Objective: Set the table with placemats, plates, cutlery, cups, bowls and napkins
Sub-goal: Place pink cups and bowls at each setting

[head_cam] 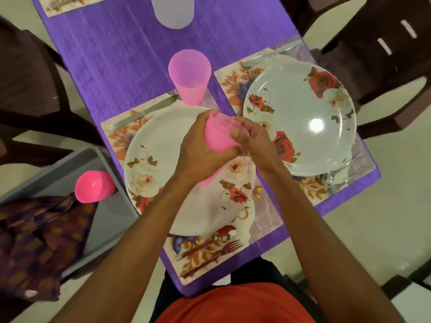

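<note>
Clasped over the near plate (163,145) between curled fingers of left hand (198,148) and right hand (253,141), small pink bowl (218,136) tilted, mouth toward the right fingers; far plate (300,108) just rightward, nearer that hand

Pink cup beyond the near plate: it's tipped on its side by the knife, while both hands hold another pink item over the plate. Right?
Not quite. The head view shows the pink cup standing upright, mouth up, beside the tip of the knife. The rest holds: the left hand and right hand both grip another pink item above the near plate.
</note>
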The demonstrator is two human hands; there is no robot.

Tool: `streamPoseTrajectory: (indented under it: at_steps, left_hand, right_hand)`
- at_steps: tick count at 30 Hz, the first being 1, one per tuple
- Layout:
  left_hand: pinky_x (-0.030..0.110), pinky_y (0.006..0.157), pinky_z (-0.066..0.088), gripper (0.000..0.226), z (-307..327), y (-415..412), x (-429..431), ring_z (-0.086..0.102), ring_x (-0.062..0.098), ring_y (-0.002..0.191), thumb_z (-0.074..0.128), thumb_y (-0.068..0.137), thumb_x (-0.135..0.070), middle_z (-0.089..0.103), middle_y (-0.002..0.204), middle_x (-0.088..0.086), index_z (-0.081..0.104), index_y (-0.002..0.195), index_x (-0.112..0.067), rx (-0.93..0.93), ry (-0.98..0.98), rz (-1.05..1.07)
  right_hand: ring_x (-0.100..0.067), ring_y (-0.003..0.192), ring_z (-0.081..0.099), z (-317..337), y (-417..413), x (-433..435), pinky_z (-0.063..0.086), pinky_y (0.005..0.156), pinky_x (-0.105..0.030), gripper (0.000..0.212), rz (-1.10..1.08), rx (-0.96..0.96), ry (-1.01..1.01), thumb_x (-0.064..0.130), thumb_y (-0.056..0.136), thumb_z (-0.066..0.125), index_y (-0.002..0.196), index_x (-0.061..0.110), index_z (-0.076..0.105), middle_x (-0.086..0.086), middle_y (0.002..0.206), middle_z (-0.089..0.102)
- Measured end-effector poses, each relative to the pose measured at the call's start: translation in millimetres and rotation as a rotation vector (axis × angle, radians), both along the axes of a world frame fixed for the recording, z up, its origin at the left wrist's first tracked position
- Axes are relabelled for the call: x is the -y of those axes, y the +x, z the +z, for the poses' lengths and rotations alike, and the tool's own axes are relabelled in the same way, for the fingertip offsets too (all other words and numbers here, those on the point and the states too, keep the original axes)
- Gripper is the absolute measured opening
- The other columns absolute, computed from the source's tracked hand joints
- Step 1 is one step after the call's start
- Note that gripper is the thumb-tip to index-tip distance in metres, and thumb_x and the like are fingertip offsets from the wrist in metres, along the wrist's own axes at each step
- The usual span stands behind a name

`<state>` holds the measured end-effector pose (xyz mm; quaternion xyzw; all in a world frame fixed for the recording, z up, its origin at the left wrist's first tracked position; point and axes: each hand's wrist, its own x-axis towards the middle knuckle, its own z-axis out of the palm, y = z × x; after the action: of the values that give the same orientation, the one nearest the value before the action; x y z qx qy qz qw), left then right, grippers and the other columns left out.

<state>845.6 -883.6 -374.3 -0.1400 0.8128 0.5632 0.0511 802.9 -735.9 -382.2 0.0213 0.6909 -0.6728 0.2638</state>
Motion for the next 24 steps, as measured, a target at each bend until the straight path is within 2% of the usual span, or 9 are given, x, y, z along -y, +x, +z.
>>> streamPoseTrajectory:
  at_steps: [2, 6, 8, 10, 14, 17, 19, 20, 24]
  left_hand:
    - [0.009, 0.069, 0.046, 0.074, -3.7, -5.9, -12.9, 0.057, -0.002, 0.102, 0.088, 0.065, -0.043, 0.057, 0.112, -0.019, 0.046, 0.126, -0.038, 0.017, -0.043, 0.039]
    - [0.007, 0.065, 0.045, 0.069, -2.5, -18.6, -42.2, 0.057, -0.004, 0.096, 0.088, 0.067, -0.037, 0.059, 0.108, -0.019, 0.048, 0.123, -0.037, 0.04, -0.075, 0.107]
    - [0.006, 0.064, 0.046, 0.064, 1.8, -26.5, -54.7, 0.059, -0.006, 0.093, 0.088, 0.066, -0.036, 0.06, 0.104, -0.022, 0.049, 0.117, -0.041, 0.046, -0.071, 0.144]
    - [0.006, 0.061, 0.045, 0.062, 5.3, -35.4, -63.8, 0.061, -0.003, 0.092, 0.087, 0.066, -0.036, 0.063, 0.104, -0.019, 0.052, 0.117, -0.037, 0.058, -0.065, 0.167]
    - [0.014, 0.062, 0.043, 0.067, 12.5, -52.8, -72.5, 0.058, -0.003, 0.091, 0.087, 0.069, -0.043, 0.06, 0.107, -0.013, 0.052, 0.125, -0.029, 0.084, -0.081, 0.194]
    - [0.019, 0.065, 0.042, 0.068, 11.6, -50.0, -68.7, 0.056, 0.001, 0.09, 0.088, 0.068, -0.046, 0.055, 0.104, -0.017, 0.052, 0.123, -0.03, 0.122, -0.101, 0.184]
    - [0.019, 0.067, 0.042, 0.069, 6.7, -39.6, -65.5, 0.056, 0.011, 0.096, 0.087, 0.068, -0.047, 0.053, 0.106, -0.019, 0.053, 0.125, -0.03, 0.132, -0.096, 0.21]
    - [0.018, 0.069, 0.042, 0.072, 3.5, -33.6, -63.1, 0.054, 0.013, 0.1, 0.087, 0.067, -0.047, 0.052, 0.107, -0.019, 0.052, 0.128, -0.03, 0.139, -0.097, 0.228]
    - [0.027, 0.078, 0.048, 0.077, -5.1, -19.4, -52.3, 0.053, 0.018, 0.108, 0.085, 0.063, -0.053, 0.053, 0.118, -0.013, 0.051, 0.129, -0.034, 0.169, -0.098, 0.298]
  right_hand:
    - [-0.007, 0.092, 0.07, -7.9, -10.2, -11.9, 0.056, 0.072, -0.023, 0.049, 0.063, 0.005, -0.003, 0.045, 0.067, 0.076, 0.111, 0.024, 0.067, 0.013, 0.093, 0.074]
    - [-0.022, 0.105, 0.071, -18.5, -27.5, -31.8, 0.058, 0.089, -0.041, 0.067, 0.048, 0.051, -0.05, 0.044, 0.064, 0.081, 0.121, 0.011, 0.065, -0.005, 0.111, 0.073]
    - [-0.026, 0.109, 0.069, -16.6, -36.7, -40.3, 0.057, 0.09, -0.041, 0.071, 0.041, 0.099, -0.112, 0.04, 0.067, 0.08, 0.127, 0.006, 0.063, -0.012, 0.118, 0.071]
    - [-0.023, 0.104, 0.069, -13.2, -46.1, -45.7, 0.056, 0.084, -0.035, 0.067, 0.03, 0.149, -0.147, 0.039, 0.067, 0.079, 0.124, 0.007, 0.064, -0.01, 0.112, 0.072]
    - [-0.025, 0.109, 0.068, -0.2, -65.4, -47.6, 0.056, 0.087, -0.042, 0.059, -0.05, 0.209, -0.145, 0.045, 0.07, 0.075, 0.121, 0.016, 0.067, -0.006, 0.113, 0.072]
    - [-0.025, 0.11, 0.067, 15.8, -98.0, -51.6, 0.056, 0.089, -0.046, 0.039, -0.233, 0.293, -0.23, 0.047, 0.082, 0.068, 0.115, 0.027, 0.064, -0.004, 0.116, 0.07]
    - [-0.023, 0.11, 0.065, 20.7, -123.4, -58.0, 0.058, 0.089, -0.049, 0.029, -0.266, 0.226, -0.228, 0.043, 0.09, 0.065, 0.114, 0.029, 0.059, -0.002, 0.115, 0.067]
    - [-0.022, 0.11, 0.064, 20.7, -133.9, -59.8, 0.059, 0.087, -0.046, 0.033, -0.253, 0.169, -0.204, 0.043, 0.089, 0.067, 0.117, 0.028, 0.057, -0.001, 0.115, 0.066]
    - [-0.02, 0.116, 0.06, 12.8, -165.2, -55.8, 0.06, 0.09, -0.04, 0.072, -0.195, -0.093, -0.087, 0.038, 0.076, 0.078, 0.136, 0.018, 0.045, -0.002, 0.125, 0.058]
